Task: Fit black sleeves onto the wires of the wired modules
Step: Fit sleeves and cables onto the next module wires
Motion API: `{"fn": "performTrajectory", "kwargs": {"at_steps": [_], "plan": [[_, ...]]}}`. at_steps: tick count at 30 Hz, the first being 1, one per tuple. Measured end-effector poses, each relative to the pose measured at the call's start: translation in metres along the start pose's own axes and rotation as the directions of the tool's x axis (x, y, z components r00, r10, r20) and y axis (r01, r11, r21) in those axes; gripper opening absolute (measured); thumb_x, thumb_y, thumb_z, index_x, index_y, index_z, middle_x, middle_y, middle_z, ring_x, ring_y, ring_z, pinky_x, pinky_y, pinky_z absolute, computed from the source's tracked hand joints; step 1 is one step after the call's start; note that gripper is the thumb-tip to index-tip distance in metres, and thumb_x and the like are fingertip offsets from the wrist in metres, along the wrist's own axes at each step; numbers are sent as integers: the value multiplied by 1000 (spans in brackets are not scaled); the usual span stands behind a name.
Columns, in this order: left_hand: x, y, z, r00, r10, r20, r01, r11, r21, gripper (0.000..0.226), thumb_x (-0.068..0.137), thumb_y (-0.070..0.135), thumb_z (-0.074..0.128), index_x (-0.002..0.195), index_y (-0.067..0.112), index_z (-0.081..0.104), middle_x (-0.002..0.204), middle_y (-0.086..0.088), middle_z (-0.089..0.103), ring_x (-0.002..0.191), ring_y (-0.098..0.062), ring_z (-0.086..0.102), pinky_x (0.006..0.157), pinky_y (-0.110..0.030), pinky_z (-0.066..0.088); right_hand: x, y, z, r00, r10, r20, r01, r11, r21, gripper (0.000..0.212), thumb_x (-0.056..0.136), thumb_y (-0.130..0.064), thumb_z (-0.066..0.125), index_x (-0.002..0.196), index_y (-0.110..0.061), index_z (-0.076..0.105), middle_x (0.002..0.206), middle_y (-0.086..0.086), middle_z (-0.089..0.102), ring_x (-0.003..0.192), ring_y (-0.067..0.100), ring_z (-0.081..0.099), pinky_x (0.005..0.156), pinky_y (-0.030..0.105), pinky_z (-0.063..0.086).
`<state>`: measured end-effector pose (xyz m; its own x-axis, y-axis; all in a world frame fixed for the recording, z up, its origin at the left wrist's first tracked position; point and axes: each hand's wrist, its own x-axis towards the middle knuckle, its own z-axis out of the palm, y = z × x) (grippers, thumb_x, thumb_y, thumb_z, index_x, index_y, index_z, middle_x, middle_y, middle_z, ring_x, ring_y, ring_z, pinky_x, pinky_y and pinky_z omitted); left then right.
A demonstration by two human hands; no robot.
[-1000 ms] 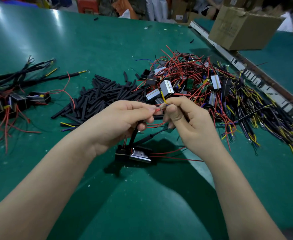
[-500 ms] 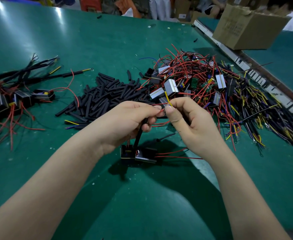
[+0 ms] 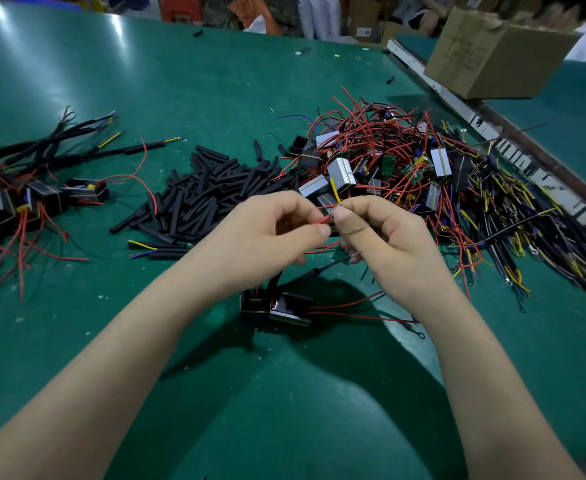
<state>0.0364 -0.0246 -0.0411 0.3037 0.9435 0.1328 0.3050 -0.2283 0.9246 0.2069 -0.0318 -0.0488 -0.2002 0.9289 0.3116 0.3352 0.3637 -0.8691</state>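
both hands, left hand (image 3: 270, 233) and right hand (image 3: 385, 233), pinch a red wire (image 3: 322, 220) (module (image 3: 277, 306) at 6 o'clock below them).

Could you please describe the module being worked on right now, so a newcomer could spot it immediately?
Start from the heap of loose black sleeves mid-table, then come toward the person's hands. Just below them one black module lies alone on the green table, away from both piles, its red wires leading right.

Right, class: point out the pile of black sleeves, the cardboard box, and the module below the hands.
Sleeve pile (image 3: 212, 188), head view, middle of the heap.
Cardboard box (image 3: 492, 60), head view, its near side face.
Module (image 3: 277, 304), head view, its glossy black top.
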Motion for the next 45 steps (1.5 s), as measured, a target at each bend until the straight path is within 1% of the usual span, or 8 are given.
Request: {"fn": "performTrajectory", "kwargs": {"at_steps": [2,4,10,18,22,29,39,45], "plan": [[0,-3,-1,972,230,-40,-210,935,286,8,85,18,68,88,23,62,71,12,60,65,1,53,66,-17,44,1,-2,0,998,57,10,-57,997,53,19,97,-21,53,81,-26,63,57,-13,51,57,4,46,56,20,44],[0,-5,-1,911,406,-72,-320,806,497,12,82,20,67,94,19,63,79,10,56,71,-3,48,69,-24,44,2,-4,0,993,112,31,-115,987,108,23,97,-19,53,77,-24,62,54,-12,50,52,1,46,51,10,40],[1,-6,0,846,528,-76,-410,735,540,8,87,21,65,90,15,68,81,6,54,71,-8,48,66,-30,46,4,-8,-2,978,205,49,-211,957,199,33,92,-1,44,68,-16,60,48,-7,46,46,6,44,43,9,35],[1,-4,0,857,509,-79,-392,744,542,11,88,21,63,91,13,71,82,1,60,74,-15,55,69,-33,48,4,-9,-3,962,259,88,-273,936,223,38,96,-8,45,65,-20,62,47,-6,45,43,10,41,43,12,34],[0,-2,1,895,437,-88,-349,811,470,16,86,22,60,93,14,72,81,3,62,76,-5,53,72,-12,40,3,-9,-1,963,267,49,-271,943,195,29,96,-13,50,71,-19,63,49,-9,44,45,6,39,45,14,33],[-2,-1,4,934,336,-121,-278,897,343,18,87,26,58,97,17,69,83,11,60,76,-3,54,71,-11,39,-1,-7,-1,986,166,22,-167,979,119,15,93,-16,58,81,-24,63,56,-16,50,52,3,37,50,19,31],[-5,0,8,951,265,-162,-234,954,186,7,87,33,55,84,36,59,72,12,60,66,2,50,63,-13,39,-2,0,-2,999,32,14,-33,994,109,8,87,-26,57,82,-25,63,57,-16,49,52,0,36,50,12,31],[-5,1,10,956,232,-180,-213,970,118,7,85,31,56,79,32,60,64,14,55,61,1,46,59,-15,38,-3,4,-1,994,-102,-32,102,995,-8,7,88,-22,58,83,-25,62,65,-1,53,59,8,43,56,26,38]]}}
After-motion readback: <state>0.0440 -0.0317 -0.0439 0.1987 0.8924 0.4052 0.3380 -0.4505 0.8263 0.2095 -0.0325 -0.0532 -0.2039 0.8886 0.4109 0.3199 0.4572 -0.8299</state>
